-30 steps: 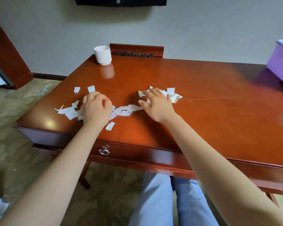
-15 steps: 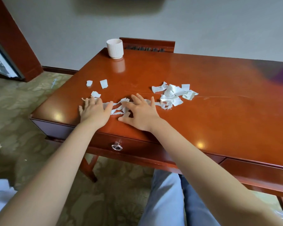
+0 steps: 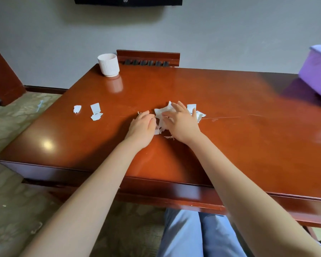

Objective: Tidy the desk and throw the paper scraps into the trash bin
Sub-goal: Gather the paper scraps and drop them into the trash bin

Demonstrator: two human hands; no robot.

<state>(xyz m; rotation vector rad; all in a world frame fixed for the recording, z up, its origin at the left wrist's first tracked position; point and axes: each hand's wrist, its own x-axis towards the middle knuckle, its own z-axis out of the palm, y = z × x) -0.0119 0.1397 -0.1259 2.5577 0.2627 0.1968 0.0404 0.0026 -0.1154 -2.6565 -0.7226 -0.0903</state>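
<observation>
White paper scraps (image 3: 163,112) lie bunched in a small pile at the middle of the red-brown wooden desk (image 3: 230,145). My left hand (image 3: 142,125) presses against the pile's left side with its fingers cupped toward it. My right hand (image 3: 182,123) rests over the pile's right side, fingers spread and slightly bent. A couple of scraps (image 3: 197,112) stick out beyond my right hand. Three loose scraps (image 3: 95,112) lie apart on the desk to the left. No trash bin is in view.
A white ribbed cup (image 3: 108,64) stands at the desk's back left. A purple box (image 3: 317,73) sits at the far right edge. A chair back (image 3: 148,56) rises behind the desk. My knees in blue trousers (image 3: 196,232) are under the front edge.
Both hands have swept the spread-out scraps together toward the desk's middle and now enclose one pile. Three scraps stayed behind on the left.
</observation>
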